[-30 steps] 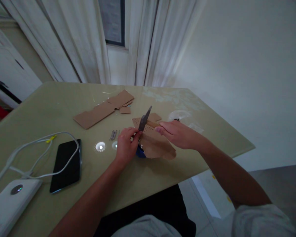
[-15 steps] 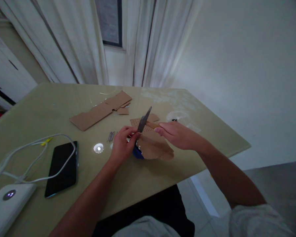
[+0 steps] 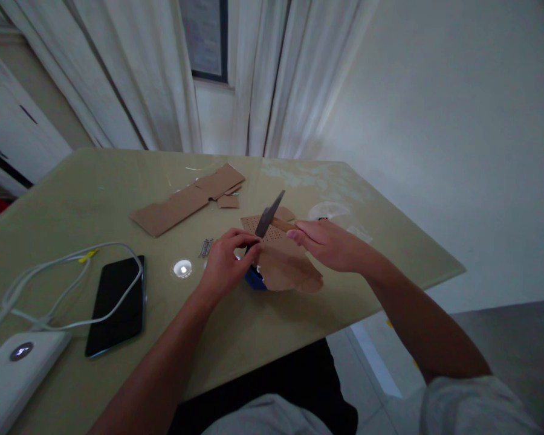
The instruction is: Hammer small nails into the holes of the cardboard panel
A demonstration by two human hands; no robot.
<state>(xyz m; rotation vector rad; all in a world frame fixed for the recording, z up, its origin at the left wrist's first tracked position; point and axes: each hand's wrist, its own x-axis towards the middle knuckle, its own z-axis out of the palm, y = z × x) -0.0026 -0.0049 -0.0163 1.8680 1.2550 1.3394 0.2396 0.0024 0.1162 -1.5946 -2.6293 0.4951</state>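
My right hand (image 3: 324,241) is closed around the wooden handle of a hammer (image 3: 266,221), whose dark metal head hangs just above my left fingertips. With thumb and fingers pinched together, my left hand (image 3: 229,263) is at the left edge of a brown cardboard piece (image 3: 288,266); whatever lies in the pinch is too small and hidden to name. Rows of small holes run across the cardboard's far part. Beneath its torn left edge shows part of a blue object (image 3: 255,280), mostly covered. Several nails (image 3: 205,248) lie on the table left of my left hand.
On the yellowish table (image 3: 163,326) are more cardboard strips (image 3: 185,205) at the back. A black phone (image 3: 118,305), a white power bank (image 3: 25,374) and a looped white cable (image 3: 68,249) occupy the left. A clear plastic piece (image 3: 329,210) with small dark bits lies behind my right hand.
The hammer head has risen slightly off my left fingertips, along with my right hand. My left hand stays pinched at the cardboard's edge. The whole view has shifted a little.
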